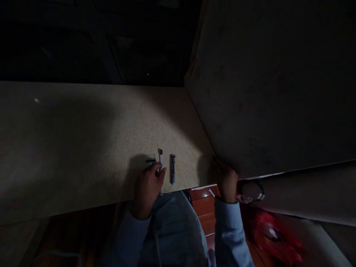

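My left hand (pixel 147 187) is over the near edge of the pale tabletop, its thumb and forefinger curled together on the handle of a toothbrush (pixel 161 158). The toothbrush lies lengthwise, bristle end away from me. Just left of it is a small clear item with a dark green band (pixel 150 159), partly behind my fingers. A razor (pixel 172 170) lies to the right, roughly parallel to the toothbrush, head away from me. My right hand (pixel 227 181) is closed at the table's right corner, beside the upright panel. A small dark tip shows at its fingers; its kind is unclear.
The tabletop (pixel 91 148) spreads left and away from me. On the right a large upright panel (pixel 272 92) bounds it. Below right lie a dark loop with a white tag (pixel 261 195) and a red plastic bag (pixel 278 237). Reddish floor (pixel 204 207) shows beneath; the room is dim.
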